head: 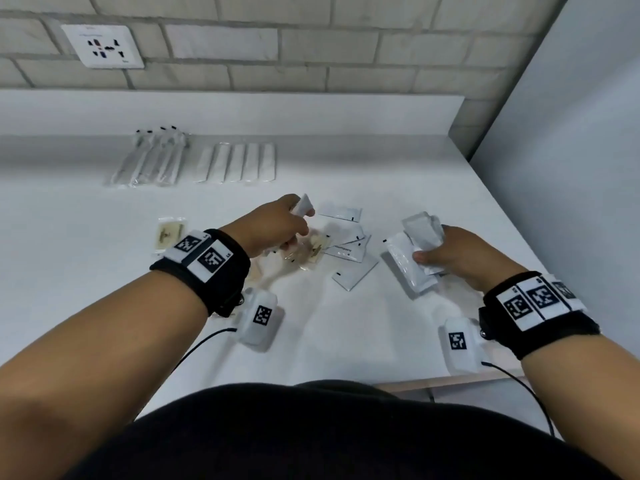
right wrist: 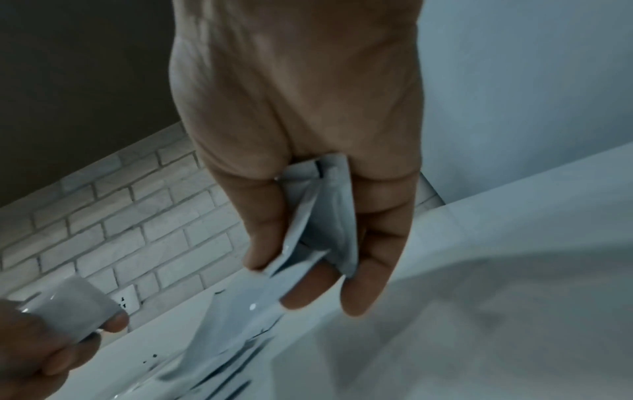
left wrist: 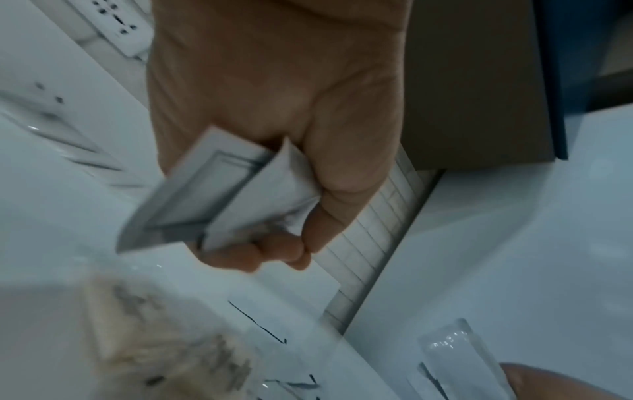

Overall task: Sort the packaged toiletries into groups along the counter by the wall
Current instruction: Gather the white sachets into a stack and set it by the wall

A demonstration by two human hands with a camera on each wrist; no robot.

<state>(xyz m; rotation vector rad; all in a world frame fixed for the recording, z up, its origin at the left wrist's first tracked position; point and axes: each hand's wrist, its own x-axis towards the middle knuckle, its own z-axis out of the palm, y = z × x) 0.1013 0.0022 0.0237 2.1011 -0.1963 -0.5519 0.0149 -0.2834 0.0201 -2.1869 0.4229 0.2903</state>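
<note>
While the left hand [head: 277, 223] pinches one white sachet [head: 304, 204] above the unsorted pile [head: 341, 251], the right hand [head: 450, 254] clutches a bundle of packets [head: 412, 251], fingers curled tight. Slack grip could likely spill that slippery bundle back among loose sachets just left of the fingers. Beyond the fingers, wrapped toothbrushes [head: 152, 157] and white strips [head: 239, 162] line the counter [head: 346, 327] by the wall, with nothing blocking the reach.
</note>
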